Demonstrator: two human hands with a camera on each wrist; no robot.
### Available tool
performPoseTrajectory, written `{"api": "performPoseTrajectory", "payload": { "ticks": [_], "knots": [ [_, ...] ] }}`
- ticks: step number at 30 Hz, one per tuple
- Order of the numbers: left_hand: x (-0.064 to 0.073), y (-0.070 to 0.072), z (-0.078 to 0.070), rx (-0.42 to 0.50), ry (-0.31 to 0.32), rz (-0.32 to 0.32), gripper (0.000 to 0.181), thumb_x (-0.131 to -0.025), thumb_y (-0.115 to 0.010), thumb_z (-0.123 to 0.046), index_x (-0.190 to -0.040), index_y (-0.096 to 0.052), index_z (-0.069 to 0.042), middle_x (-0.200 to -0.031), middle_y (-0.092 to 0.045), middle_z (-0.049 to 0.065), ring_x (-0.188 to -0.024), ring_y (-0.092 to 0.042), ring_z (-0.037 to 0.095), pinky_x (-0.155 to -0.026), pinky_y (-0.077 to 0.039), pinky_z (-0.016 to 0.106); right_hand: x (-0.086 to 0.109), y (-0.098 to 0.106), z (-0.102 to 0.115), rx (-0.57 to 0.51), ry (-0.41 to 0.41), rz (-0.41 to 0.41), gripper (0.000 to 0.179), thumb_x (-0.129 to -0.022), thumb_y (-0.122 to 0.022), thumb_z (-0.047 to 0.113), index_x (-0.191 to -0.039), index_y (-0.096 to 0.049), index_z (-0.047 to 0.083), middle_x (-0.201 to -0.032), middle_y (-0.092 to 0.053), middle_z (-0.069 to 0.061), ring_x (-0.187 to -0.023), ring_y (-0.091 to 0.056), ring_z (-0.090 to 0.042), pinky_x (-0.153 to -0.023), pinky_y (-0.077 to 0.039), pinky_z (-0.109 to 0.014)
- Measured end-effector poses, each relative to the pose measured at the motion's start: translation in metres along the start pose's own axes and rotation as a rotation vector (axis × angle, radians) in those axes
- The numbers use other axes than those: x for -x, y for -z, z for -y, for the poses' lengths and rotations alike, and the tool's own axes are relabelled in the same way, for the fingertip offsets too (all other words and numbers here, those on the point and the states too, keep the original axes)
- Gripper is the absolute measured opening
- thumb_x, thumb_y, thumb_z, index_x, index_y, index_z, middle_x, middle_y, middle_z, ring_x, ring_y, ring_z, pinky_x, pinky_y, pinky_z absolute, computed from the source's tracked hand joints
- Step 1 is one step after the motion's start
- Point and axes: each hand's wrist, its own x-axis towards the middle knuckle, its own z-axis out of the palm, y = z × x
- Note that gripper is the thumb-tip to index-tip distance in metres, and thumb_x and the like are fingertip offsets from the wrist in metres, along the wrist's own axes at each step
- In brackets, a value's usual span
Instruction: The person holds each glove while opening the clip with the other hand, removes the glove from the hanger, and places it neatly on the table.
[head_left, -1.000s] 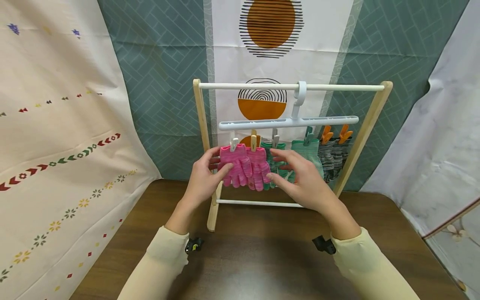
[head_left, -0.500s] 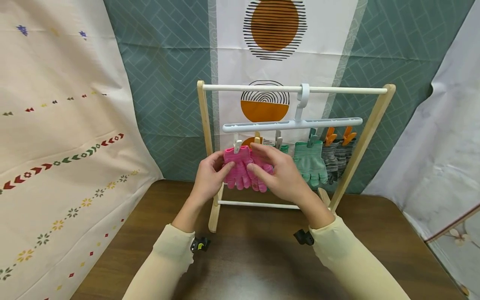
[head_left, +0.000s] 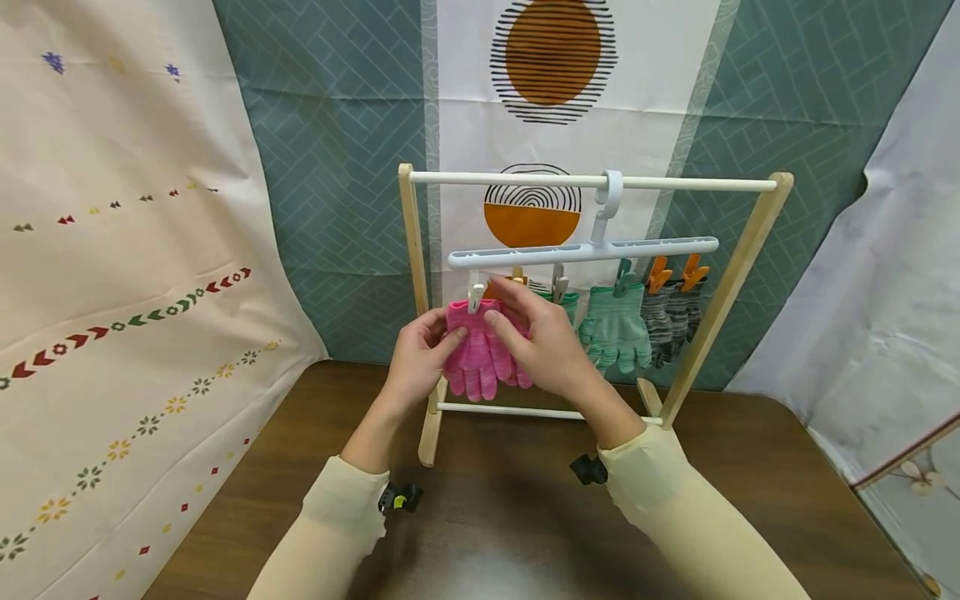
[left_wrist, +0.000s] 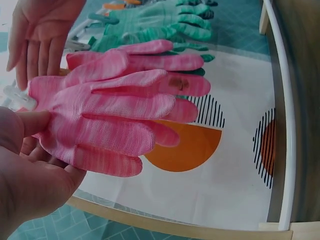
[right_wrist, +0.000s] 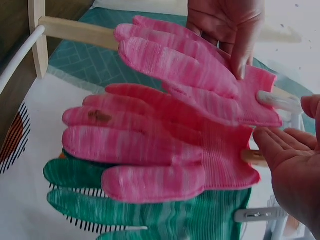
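My left hand (head_left: 416, 358) pinches the outer edge of a pink knit glove (head_left: 474, 354) near its cuff, thumb in front and fingers behind. A white clothespin (head_left: 476, 293) holds that cuff under the pale hanger (head_left: 540, 257). My right hand (head_left: 551, 346) is beside the same cuff with fingers fairly straight; in the right wrist view its fingertips are right at the cuff of a second pink glove (right_wrist: 150, 145). This second glove hangs behind from a tan clothespin (right_wrist: 254, 157) and has a brown spot on one finger.
Green gloves (head_left: 617, 325) and dark grey knit items (head_left: 667, 321) hang farther right from clothespins. The hanger hooks over the white top rod (head_left: 517, 179) of a wooden-legged rack standing on a brown table (head_left: 487, 500). Patterned cloths surround it.
My right hand has moved left, from the second pink glove's right side to the first glove's cuff. My left hand keeps its pinch, and the first glove now hangs slightly lower in view.
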Motion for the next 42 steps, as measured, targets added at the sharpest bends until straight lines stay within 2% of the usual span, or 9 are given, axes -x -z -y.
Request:
{"api": "performPoseTrajectory", "payload": {
  "ticks": [6,11,19,24,32,42],
  "knots": [
    [0.003,-0.004,0.0,0.032,0.002,0.013,0.033,-0.104,-0.068,-0.004,-0.135,-0.065,0.005,-0.121,-0.074,0.021,-0.098,-0.069,0.022,-0.082,-0.058,0.026,-0.006,-0.008,0.0,-0.065,-0.046,-0.059,0.048,-0.109,-0.063,0.016,-0.152,-0.052,-0.003,-0.148,-0.061,-0.017,-0.133,-0.062,-0.027,-0.108,-0.051,-0.04],
    [0.006,-0.006,0.002,0.036,0.001,0.012,0.032,-0.103,-0.068,-0.002,-0.134,-0.065,0.006,-0.12,-0.074,0.021,-0.098,-0.07,0.02,-0.082,-0.059,0.026,-0.01,-0.015,-0.001,-0.154,-0.071,-0.103,0.043,-0.109,-0.062,0.013,-0.148,-0.057,-0.005,-0.138,-0.067,-0.02,-0.122,-0.068,-0.028,-0.104,-0.054,-0.04],
    [0.007,-0.008,0.004,0.048,-0.007,0.011,0.031,-0.103,-0.068,-0.002,-0.133,-0.066,0.007,-0.118,-0.074,0.022,-0.096,-0.07,0.018,-0.081,-0.058,0.026,-0.012,-0.019,-0.003,-0.289,-0.122,-0.115,0.039,-0.109,-0.062,0.013,-0.144,-0.06,-0.004,-0.127,-0.071,-0.024,-0.117,-0.07,-0.028,-0.102,-0.055,-0.033],
    [0.009,-0.008,0.005,0.044,-0.009,-0.001,0.032,-0.103,-0.069,-0.003,-0.133,-0.066,0.006,-0.119,-0.075,0.021,-0.097,-0.07,0.02,-0.082,-0.058,0.026,-0.012,-0.02,-0.004,-0.331,-0.148,-0.133,0.037,-0.108,-0.063,0.014,-0.142,-0.062,-0.004,-0.127,-0.072,-0.022,-0.117,-0.07,-0.027,-0.102,-0.055,-0.032],
    [0.012,-0.006,0.007,0.03,0.004,-0.056,0.031,-0.1,-0.073,-0.003,-0.13,-0.069,0.004,-0.121,-0.075,0.019,-0.107,-0.073,0.027,-0.087,-0.06,0.029,-0.011,-0.022,-0.004,-0.359,-0.17,-0.148,0.035,-0.108,-0.065,0.016,-0.139,-0.065,0.0,-0.127,-0.073,-0.02,-0.117,-0.07,-0.025,-0.1,-0.055,-0.032],
    [0.015,-0.004,0.008,0.035,0.009,-0.086,0.029,-0.098,-0.075,-0.002,-0.126,-0.07,0.005,-0.119,-0.075,0.02,-0.105,-0.074,0.029,-0.085,-0.061,0.028,-0.015,-0.027,-0.005,-0.384,-0.173,-0.17,0.033,-0.108,-0.065,0.016,-0.136,-0.066,-0.001,-0.121,-0.075,-0.021,-0.112,-0.071,-0.026,-0.099,-0.056,-0.032]
  ]
}}
